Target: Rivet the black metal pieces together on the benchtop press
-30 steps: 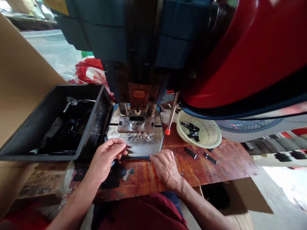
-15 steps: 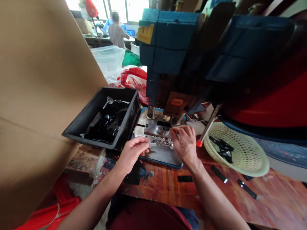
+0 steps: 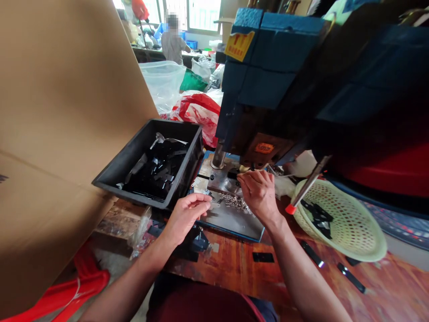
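A small thin metal piece point(image 3: 215, 204) is pinched between the thumb and fingers of my left hand point(image 3: 187, 213), over the near left of the metal plate point(image 3: 231, 221). My right hand point(image 3: 258, 192) is closed, its fingertips at the die block point(image 3: 223, 179) under the blue press point(image 3: 264, 80); what they pinch, if anything, is hidden. Between my hands lies a heap of small shiny metal parts point(image 3: 236, 201) on the plate.
On the left stands a black bin point(image 3: 177, 188) of dark flat pieces, beside a large cardboard sheet point(image 3: 67, 112). A pale green basket point(image 3: 368, 228) and a red-tipped lever point(image 3: 306, 185) are on the right. Dark strips point(image 3: 351, 278) lie on the wooden table point(image 3: 234, 268). One person point(image 3: 172, 44) works far behind.
My right hand has moved from above the heap to the die block, its fingers more closed. My left hand still pinches the metal piece. The view has shifted slightly left.
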Demonstrator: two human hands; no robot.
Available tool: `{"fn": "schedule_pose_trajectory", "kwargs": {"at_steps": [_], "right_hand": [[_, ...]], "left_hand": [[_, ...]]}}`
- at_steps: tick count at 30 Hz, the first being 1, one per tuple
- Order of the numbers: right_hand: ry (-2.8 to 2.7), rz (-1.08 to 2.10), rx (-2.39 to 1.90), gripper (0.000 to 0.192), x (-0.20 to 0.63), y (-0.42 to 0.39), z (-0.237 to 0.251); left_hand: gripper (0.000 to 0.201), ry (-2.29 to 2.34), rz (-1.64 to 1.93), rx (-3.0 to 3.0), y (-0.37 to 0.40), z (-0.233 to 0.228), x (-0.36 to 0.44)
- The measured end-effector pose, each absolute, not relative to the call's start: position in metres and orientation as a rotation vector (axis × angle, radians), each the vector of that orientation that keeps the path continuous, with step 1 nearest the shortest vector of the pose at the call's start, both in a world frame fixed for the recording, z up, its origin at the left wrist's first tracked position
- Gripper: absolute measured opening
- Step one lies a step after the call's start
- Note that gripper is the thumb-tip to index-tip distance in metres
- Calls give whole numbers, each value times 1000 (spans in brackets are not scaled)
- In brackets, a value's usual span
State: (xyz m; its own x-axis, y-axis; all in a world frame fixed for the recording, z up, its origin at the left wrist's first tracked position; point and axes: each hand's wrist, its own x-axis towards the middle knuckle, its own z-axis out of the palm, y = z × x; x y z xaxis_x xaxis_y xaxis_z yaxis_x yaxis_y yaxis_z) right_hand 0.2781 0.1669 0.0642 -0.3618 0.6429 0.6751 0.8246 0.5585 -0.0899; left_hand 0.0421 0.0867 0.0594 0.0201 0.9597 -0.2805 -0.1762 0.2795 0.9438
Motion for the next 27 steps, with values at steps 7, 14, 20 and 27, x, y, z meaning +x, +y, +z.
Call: {"fn": "schedule_pose_trajectory", "kwargs": {"at_steps": [7, 14, 20, 27], "right_hand": [[-2202, -395, -1195, 22, 278, 160, 70], [-2208, -406, -1180, 20, 276, 159, 72], [-2239, -455, -1174, 19, 276, 158, 73], [-2241, -481, -1192, 19, 276, 157, 72]], "left_hand": [[32, 1203, 1075, 870, 87, 60, 43], [32, 1207, 1072, 868, 88, 60, 47], [32, 1211, 1082, 878, 88, 61, 49], [32, 1225, 1065, 906, 89, 62, 50]]}}
